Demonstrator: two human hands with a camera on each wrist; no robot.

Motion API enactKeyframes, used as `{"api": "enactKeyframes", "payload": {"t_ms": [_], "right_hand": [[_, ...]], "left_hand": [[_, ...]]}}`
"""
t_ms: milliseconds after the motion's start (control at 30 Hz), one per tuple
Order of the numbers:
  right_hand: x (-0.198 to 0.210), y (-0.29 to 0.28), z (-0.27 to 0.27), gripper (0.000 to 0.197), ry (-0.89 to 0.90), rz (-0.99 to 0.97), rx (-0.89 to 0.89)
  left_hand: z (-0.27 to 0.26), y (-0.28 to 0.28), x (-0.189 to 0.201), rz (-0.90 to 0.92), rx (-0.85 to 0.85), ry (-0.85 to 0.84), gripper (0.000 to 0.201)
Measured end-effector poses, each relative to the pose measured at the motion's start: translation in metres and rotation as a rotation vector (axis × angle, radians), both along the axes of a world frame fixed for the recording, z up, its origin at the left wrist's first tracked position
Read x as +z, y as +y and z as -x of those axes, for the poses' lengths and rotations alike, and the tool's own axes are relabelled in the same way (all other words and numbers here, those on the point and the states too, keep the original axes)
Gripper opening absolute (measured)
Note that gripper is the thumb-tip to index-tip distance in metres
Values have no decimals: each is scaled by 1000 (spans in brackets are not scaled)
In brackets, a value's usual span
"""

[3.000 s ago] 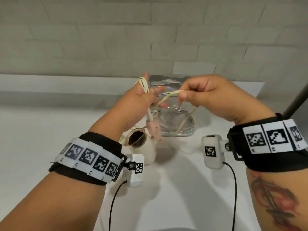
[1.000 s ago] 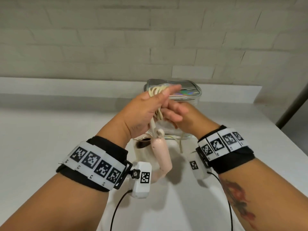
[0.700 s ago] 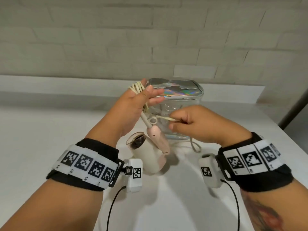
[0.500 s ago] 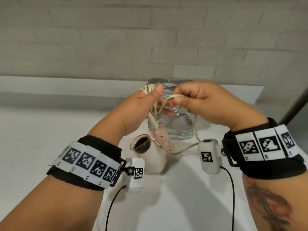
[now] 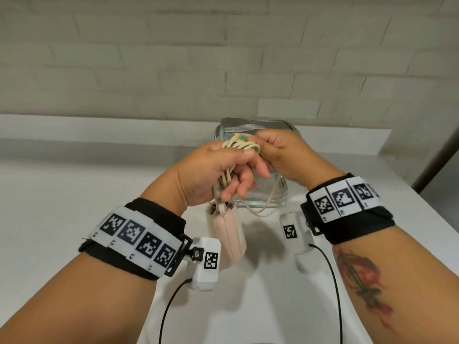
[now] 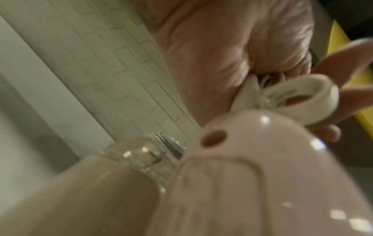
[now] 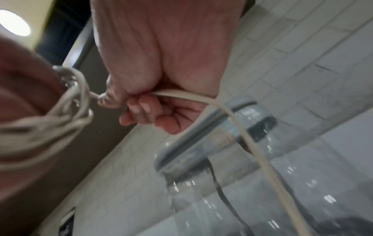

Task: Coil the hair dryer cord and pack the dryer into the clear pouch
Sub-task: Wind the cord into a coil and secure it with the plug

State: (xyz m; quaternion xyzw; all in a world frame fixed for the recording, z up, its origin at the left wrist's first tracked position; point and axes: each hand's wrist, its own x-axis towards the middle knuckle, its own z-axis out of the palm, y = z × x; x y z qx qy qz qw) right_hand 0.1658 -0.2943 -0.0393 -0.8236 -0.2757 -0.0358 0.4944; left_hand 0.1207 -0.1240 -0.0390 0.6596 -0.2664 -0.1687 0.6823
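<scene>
A pale pink hair dryer (image 5: 231, 234) hangs by its cord below my left hand (image 5: 218, 172), close over the white counter. Several loops of the cream cord (image 5: 239, 145) are wound round that hand, which grips them; the dryer's handle end (image 6: 262, 159) fills the left wrist view. My right hand (image 5: 280, 155) pinches the free cord (image 7: 181, 94) just right of the loops, at the top of the coil. A slack length of cord (image 5: 263, 207) droops below it. The clear pouch (image 5: 268, 194) with its silvery zipped top (image 7: 201, 143) stands upright behind both hands.
The white counter (image 5: 74, 207) runs to a raised ledge (image 5: 99, 125) under a brick wall. A dark pole (image 5: 442, 155) slants at the far right by the counter's right edge. Black camera cables (image 5: 330, 281) trail from both wrists toward me.
My right hand has carried the cord round my left hand again and is back at the top of the coil. More loops lie on the left hand, and the dryer hangs more upright.
</scene>
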Motion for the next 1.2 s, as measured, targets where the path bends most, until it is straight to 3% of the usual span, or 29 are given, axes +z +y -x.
{"api": "enactKeyframes", "payload": {"t_ms": [100, 233, 300, 367, 433, 533, 600, 700, 800, 866, 1033, 1200], "right_hand": [[-22, 4, -3, 31, 103, 33, -9], [-36, 2, 6, 38, 34, 359, -26], [-34, 2, 14, 26, -6, 487, -12], [-29, 2, 23, 16, -50, 574, 24], [-20, 0, 29, 23, -100, 665, 34], [-2, -3, 38, 23, -157, 718, 49], [10, -1, 44, 16, -212, 678, 100], [26, -4, 45, 13, -257, 556, 70], [39, -12, 41, 7, -217, 316, 41], [41, -14, 37, 7, -206, 175, 50], [29, -13, 20, 24, -126, -79, 67], [2, -7, 6, 13, 30, -231, 53]], "left_hand": [[0, -2, 1, 91, 113, -10, 36], [-5, 1, -4, 240, 247, 34, 36], [-9, 2, -4, 247, 335, 11, 44], [-11, 3, -4, 217, 370, 5, 51], [-10, 2, -4, 133, 361, -18, 48], [-10, 0, -3, -148, 395, -165, 36], [-10, -1, 2, -168, 423, -166, 44], [-6, 0, 6, -204, 389, -194, 31], [-4, 2, 6, -206, 253, -241, 51], [-2, -2, 7, -210, 194, -264, 40], [3, -6, 5, -211, 118, -154, 20], [6, -6, 1, -59, 56, -79, 28]]}}
